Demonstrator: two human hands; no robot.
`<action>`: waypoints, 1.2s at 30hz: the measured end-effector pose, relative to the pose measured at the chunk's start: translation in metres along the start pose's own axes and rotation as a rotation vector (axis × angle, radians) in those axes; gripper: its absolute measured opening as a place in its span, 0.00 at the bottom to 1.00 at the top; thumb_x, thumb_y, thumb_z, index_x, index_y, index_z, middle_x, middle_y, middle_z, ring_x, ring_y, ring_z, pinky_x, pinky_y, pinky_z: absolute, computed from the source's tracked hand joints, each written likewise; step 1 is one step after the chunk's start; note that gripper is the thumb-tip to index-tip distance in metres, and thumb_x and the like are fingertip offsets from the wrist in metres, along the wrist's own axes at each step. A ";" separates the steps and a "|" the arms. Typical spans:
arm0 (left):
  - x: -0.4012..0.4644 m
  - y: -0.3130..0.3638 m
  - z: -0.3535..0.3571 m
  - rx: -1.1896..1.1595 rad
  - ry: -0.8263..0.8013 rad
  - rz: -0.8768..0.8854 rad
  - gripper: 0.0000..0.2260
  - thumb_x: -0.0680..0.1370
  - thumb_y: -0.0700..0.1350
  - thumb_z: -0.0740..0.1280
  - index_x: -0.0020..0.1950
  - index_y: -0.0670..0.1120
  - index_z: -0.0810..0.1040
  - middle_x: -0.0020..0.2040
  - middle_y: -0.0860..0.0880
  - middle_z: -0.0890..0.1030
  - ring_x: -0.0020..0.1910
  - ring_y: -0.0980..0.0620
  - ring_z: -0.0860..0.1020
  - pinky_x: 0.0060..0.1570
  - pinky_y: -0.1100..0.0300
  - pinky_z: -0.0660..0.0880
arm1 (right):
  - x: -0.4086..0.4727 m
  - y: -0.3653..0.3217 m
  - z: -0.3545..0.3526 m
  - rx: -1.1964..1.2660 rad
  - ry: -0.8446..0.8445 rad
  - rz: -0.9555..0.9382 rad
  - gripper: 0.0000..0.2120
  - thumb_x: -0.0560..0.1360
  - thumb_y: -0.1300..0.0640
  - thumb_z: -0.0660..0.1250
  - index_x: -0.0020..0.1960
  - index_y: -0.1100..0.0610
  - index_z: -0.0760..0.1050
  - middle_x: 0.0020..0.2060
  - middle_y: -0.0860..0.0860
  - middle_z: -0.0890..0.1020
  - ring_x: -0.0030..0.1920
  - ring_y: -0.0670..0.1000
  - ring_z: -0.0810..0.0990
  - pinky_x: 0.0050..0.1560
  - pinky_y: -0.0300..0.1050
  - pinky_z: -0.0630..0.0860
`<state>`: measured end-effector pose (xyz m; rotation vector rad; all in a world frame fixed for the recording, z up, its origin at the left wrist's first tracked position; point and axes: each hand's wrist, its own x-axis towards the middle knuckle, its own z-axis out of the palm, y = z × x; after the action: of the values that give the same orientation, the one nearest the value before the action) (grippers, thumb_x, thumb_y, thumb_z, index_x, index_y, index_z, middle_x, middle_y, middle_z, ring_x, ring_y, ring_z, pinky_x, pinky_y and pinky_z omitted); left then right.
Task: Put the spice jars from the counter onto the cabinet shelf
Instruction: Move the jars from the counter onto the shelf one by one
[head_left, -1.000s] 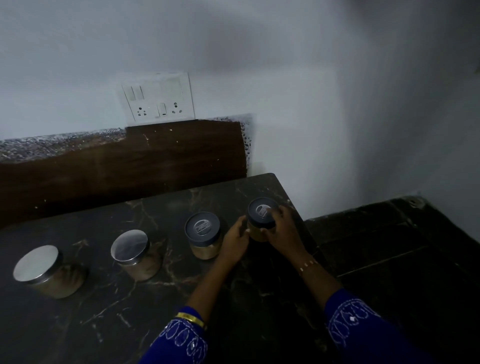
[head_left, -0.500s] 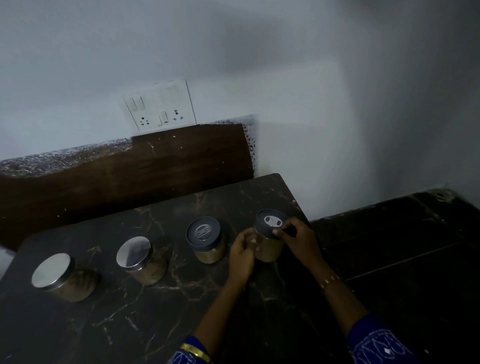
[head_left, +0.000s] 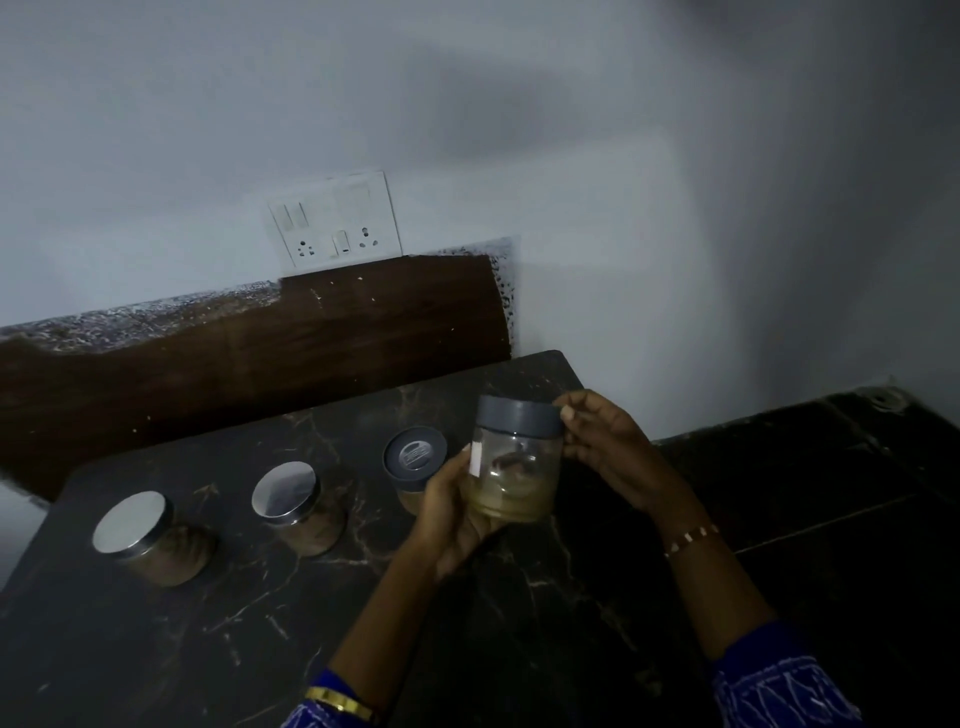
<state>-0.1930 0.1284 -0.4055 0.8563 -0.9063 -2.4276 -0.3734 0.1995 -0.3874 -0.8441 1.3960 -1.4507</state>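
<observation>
A clear spice jar with a grey lid (head_left: 519, 457) is lifted off the dark marble counter (head_left: 260, 623), held upright between both hands. My left hand (head_left: 452, 514) cups its lower left side and my right hand (head_left: 608, 447) grips its right side at the lid. Pale powder fills its bottom. Three more jars stand in a row on the counter: a grey-lidded jar (head_left: 413, 462) just left of my left hand, a steel-lidded jar (head_left: 296, 506) and another steel-lidded jar (head_left: 150, 538) at the far left. No cabinet shelf is in view.
A brown wooden backsplash (head_left: 260, 358) runs behind the counter, with a white switch and socket plate (head_left: 335, 226) above it on the wall. The counter ends at its right edge near a dark floor (head_left: 831, 493). The light is dim.
The grey-lidded jar has gone from standing on the counter to being held up in the air by both hands. The view has tilted slightly.
</observation>
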 end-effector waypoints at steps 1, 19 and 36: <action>-0.002 -0.002 0.000 -0.010 0.009 0.013 0.20 0.80 0.52 0.51 0.64 0.44 0.73 0.54 0.40 0.82 0.50 0.44 0.82 0.45 0.51 0.81 | 0.000 0.000 0.002 -0.033 0.013 -0.002 0.07 0.80 0.59 0.59 0.52 0.52 0.74 0.54 0.54 0.79 0.50 0.50 0.80 0.48 0.43 0.79; -0.039 0.036 0.000 0.442 0.148 0.451 0.11 0.80 0.39 0.57 0.61 0.45 0.71 0.49 0.49 0.79 0.41 0.59 0.80 0.35 0.72 0.77 | -0.010 -0.017 0.085 -0.026 0.212 -0.048 0.21 0.78 0.52 0.62 0.68 0.58 0.66 0.58 0.56 0.78 0.46 0.45 0.79 0.50 0.42 0.77; -0.077 0.218 0.052 0.656 0.198 1.043 0.19 0.76 0.41 0.65 0.68 0.46 0.70 0.63 0.45 0.77 0.60 0.47 0.77 0.57 0.54 0.78 | 0.032 -0.192 0.153 -0.222 0.043 -0.557 0.31 0.74 0.57 0.68 0.73 0.51 0.59 0.68 0.53 0.72 0.64 0.55 0.75 0.60 0.50 0.77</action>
<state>-0.1372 0.0407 -0.1920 0.5597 -1.5824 -1.1431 -0.2717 0.1022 -0.1831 -1.4352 1.4369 -1.7473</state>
